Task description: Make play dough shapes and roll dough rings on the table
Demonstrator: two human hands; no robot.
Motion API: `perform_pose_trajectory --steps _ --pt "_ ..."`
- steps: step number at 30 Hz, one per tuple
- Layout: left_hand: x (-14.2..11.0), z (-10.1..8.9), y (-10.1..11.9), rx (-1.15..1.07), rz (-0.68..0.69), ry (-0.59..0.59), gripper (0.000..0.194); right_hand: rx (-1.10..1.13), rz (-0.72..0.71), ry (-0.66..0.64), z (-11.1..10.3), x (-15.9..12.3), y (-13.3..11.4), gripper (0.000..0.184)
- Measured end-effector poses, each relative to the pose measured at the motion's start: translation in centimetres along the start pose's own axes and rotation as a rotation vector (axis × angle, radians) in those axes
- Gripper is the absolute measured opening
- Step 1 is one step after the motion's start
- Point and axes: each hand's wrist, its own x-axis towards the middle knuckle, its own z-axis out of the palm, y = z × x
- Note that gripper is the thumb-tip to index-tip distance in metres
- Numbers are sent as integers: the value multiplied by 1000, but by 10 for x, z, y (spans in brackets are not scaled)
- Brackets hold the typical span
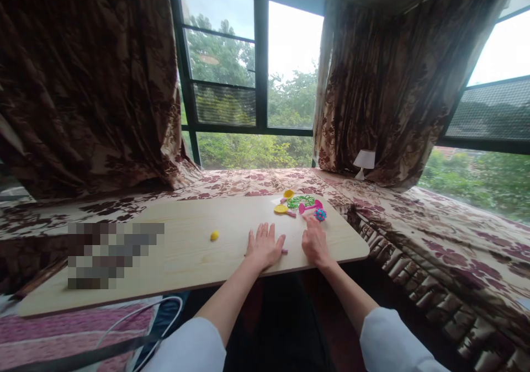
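reaching over the near edge of the pale wooden surface (182,239), two bare forearms come out of white sleeves. a white cable (178,306) loops below the surface at near left. the left hand (265,245) lies palm down, its grip open and fingers spread, over a thin purplish stick (285,251) that pokes out at its right. the right hand (314,243) is loosely curled with a finger pointing far; whether its grip holds anything, i cannot tell. a small yellow piece (214,235) sits alone, left of the hands. just beyond the right hand is a blue and pink knobbly ball (320,214), near a pink piece (310,207), two yellow pieces with purplish handles and a green stringy tangle (301,201). farther right, a white lamp (365,163) stands before flowered curtains (372,74).
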Motion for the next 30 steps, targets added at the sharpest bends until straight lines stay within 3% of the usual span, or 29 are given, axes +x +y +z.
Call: perform_pose_trajectory --steps 4,10,13,17,20,27,30 --pt "-18 12 0 63 18 -88 66 29 67 -14 5 1 5 46" --pt "-42 4 8 208 44 -122 64 43 101 -20 4 -1 7 45" --pt "-26 4 10 228 -15 -180 65 34 99 -18 3 -2 7 46" --pt "6 7 4 209 -63 -168 65 20 90 -24 5 1 7 46" --pt "11 9 0 199 -70 -151 66 12 94 -34 7 2 8 45" --pt "-37 3 7 178 -1 -132 68 13 104 -15 4 -2 5 44" --pt "-45 -2 10 159 3 -153 69 8 106 -6 4 -4 4 43"
